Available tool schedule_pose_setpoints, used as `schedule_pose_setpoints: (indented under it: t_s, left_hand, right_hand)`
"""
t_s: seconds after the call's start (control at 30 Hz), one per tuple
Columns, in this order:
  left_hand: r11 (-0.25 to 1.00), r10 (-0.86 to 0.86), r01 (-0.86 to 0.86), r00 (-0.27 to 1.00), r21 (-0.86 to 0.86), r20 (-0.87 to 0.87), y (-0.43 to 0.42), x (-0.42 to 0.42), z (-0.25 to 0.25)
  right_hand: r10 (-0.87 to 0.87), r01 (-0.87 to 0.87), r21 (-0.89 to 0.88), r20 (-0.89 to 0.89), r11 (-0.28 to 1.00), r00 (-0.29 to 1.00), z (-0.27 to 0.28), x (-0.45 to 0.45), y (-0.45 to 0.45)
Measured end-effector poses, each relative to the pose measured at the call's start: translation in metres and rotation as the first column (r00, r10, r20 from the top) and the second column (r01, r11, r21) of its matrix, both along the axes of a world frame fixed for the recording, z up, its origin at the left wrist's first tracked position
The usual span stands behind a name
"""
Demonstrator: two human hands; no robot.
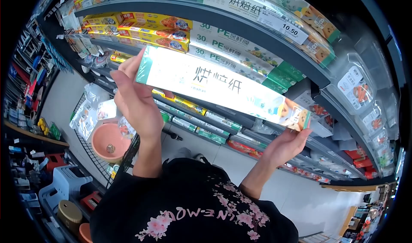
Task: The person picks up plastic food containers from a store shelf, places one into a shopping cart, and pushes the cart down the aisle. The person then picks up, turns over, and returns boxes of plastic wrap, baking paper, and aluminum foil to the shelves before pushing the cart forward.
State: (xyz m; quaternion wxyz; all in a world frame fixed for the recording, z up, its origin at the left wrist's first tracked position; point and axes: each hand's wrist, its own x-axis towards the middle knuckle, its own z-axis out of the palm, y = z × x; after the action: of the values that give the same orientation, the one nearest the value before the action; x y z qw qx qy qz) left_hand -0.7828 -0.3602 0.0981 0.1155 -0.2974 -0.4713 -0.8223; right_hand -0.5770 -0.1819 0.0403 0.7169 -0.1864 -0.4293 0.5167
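Note:
A long white box of baking paper (216, 86) is held up in front of me by its two ends, tilted with its right end lower. My left hand (139, 105) grips the green-edged left end, part of its fingers hidden behind the box. At the other end, where a food picture is printed, my right hand (285, 148) is closed around the lower corner. Just behind the box, white and green boxes of PE cling film (223, 41) are stacked on a shelf.
Above, a shelf edge (180, 7) carries price tags and more baking paper boxes. Yellow boxes (154, 22) stand left of the cling film. Clear plastic containers (358, 86) hang at the right. A wire shopping cart (92, 155) holding a pink basin (112, 141) is at my left, near a blue-grey stool (64, 183).

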Motion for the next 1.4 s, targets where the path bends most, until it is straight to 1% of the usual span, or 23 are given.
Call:
schedule_pose_setpoints:
  t_s: [0.03, 0.07, 0.1, 0.17, 0.2, 0.27, 0.3, 0.37, 0.4, 0.47, 0.6, 0.67, 0.7, 0.77, 0.97, 1.1, 1.17, 1.2, 1.23, 1.3, 1.33, 1.37, 1.4]
  left_hand:
    - [0.997, -0.077, 0.077, 0.997, 0.020, 0.007, 0.000, 0.001, -0.001]
    - [0.995, -0.074, 0.074, 0.997, 0.071, 0.001, 0.003, 0.004, 0.001]
    - [0.995, -0.073, 0.073, 0.997, 0.072, 0.001, 0.002, 0.005, 0.002]
    - [0.996, -0.076, 0.075, 0.997, -0.037, -0.010, -0.003, 0.008, 0.001]
    - [0.997, -0.073, 0.073, 0.997, -0.037, -0.012, -0.002, 0.006, 0.000]
    - [0.988, 0.151, -0.155, 0.982, -0.029, -0.110, 0.002, -0.001, -0.005]
    - [0.987, 0.153, -0.158, 0.982, -0.030, -0.113, 0.003, 0.002, -0.004]
    - [0.991, -0.016, 0.018, 1.000, 0.135, -0.017, 0.002, 0.012, 0.000]
    - [0.992, -0.016, 0.017, 1.000, 0.125, -0.013, 0.001, 0.011, -0.004]
    - [0.969, -0.047, 0.044, 0.999, 0.244, 0.005, 0.000, 0.008, -0.012]
    - [0.969, -0.039, 0.035, 0.999, 0.246, 0.013, 0.002, 0.004, -0.014]
    - [0.982, 0.133, -0.134, 0.991, 0.133, 0.013, 0.004, -0.001, -0.022]
    - [0.984, 0.128, -0.128, 0.992, 0.128, 0.011, 0.004, 0.000, -0.022]
    - [0.986, 0.140, -0.139, 0.990, 0.094, 0.002, 0.006, 0.005, -0.021]
    - [0.980, 0.200, -0.199, 0.980, -0.021, 0.024, 0.007, 0.008, -0.024]
    - [0.982, 0.184, -0.181, 0.981, -0.047, 0.062, 0.007, 0.004, -0.028]
    - [0.976, 0.217, -0.210, 0.965, -0.064, 0.147, 0.007, 0.002, -0.027]
    - [0.973, 0.227, -0.215, 0.956, -0.083, 0.186, 0.008, 0.003, -0.028]
    - [0.976, 0.214, -0.202, 0.959, -0.084, 0.183, 0.007, 0.002, -0.030]
    - [0.972, 0.197, -0.168, 0.963, -0.164, 0.182, 0.004, -0.005, -0.038]
    - [0.965, 0.200, -0.166, 0.967, -0.204, 0.158, 0.001, -0.011, -0.046]
    - [0.966, 0.193, -0.159, 0.969, -0.205, 0.155, 0.000, -0.014, -0.048]
    - [0.958, 0.181, -0.136, 0.970, -0.251, 0.164, -0.001, -0.014, -0.048]
  right_hand:
    - [-0.019, 0.020, -0.029, 0.019, 0.999, 1.000, -0.002, 0.000, 0.001]
    - [-0.011, 0.012, -0.027, 0.039, 1.000, 0.999, -0.004, 0.000, 0.001]
    - [-0.009, 0.010, -0.027, 0.039, 1.000, 0.999, -0.004, -0.001, 0.001]
    - [0.011, -0.008, -0.057, 0.048, 0.998, 0.999, -0.005, -0.003, 0.000]
    - [0.014, -0.011, -0.058, 0.046, 0.998, 0.999, -0.006, -0.004, -0.001]
    - [0.007, -0.006, -0.065, 0.016, 0.998, 1.000, -0.009, -0.007, -0.001]
    - [0.010, -0.009, -0.066, 0.013, 0.998, 1.000, -0.011, -0.009, -0.001]
    - [0.002, -0.001, -0.062, 0.020, 0.998, 1.000, -0.016, -0.010, -0.001]
    - [0.002, -0.001, -0.071, 0.023, 0.997, 1.000, -0.017, -0.010, 0.000]
    - [0.001, 0.010, -0.112, 0.091, 0.994, 0.996, -0.020, -0.009, 0.001]
    - [-0.070, 0.081, -0.109, 0.100, 0.991, 0.993, -0.015, -0.010, -0.004]
    - [-0.139, 0.152, -0.122, 0.108, 0.981, 0.984, -0.010, -0.011, -0.005]
    - [-0.144, 0.157, -0.127, 0.107, 0.979, 0.984, -0.014, -0.008, -0.003]
    - [-0.177, 0.203, -0.139, 0.179, 0.969, 0.968, -0.023, -0.001, 0.003]
    - [-0.169, 0.185, -0.138, 0.123, 0.973, 0.978, -0.017, 0.002, 0.000]
    - [-0.184, 0.201, -0.143, 0.124, 0.969, 0.975, -0.013, 0.005, -0.006]
    - [-0.148, 0.155, -0.044, 0.134, 0.987, 0.980, -0.011, 0.005, -0.009]
    - [-0.165, 0.171, -0.018, 0.192, 0.985, 0.968, -0.009, 0.004, -0.012]
    - [-0.177, 0.184, -0.020, 0.190, 0.983, 0.966, -0.008, 0.004, -0.015]
    - [-0.173, 0.161, 0.066, 0.247, 0.985, 0.954, -0.007, 0.003, -0.019]
    - [-0.142, 0.127, 0.072, 0.271, 0.989, 0.952, -0.009, 0.006, -0.021]
    - [-0.148, 0.134, 0.070, 0.269, 0.989, 0.952, -0.009, 0.007, -0.022]
    - [-0.149, 0.123, 0.114, 0.253, 0.986, 0.956, -0.009, 0.006, -0.023]
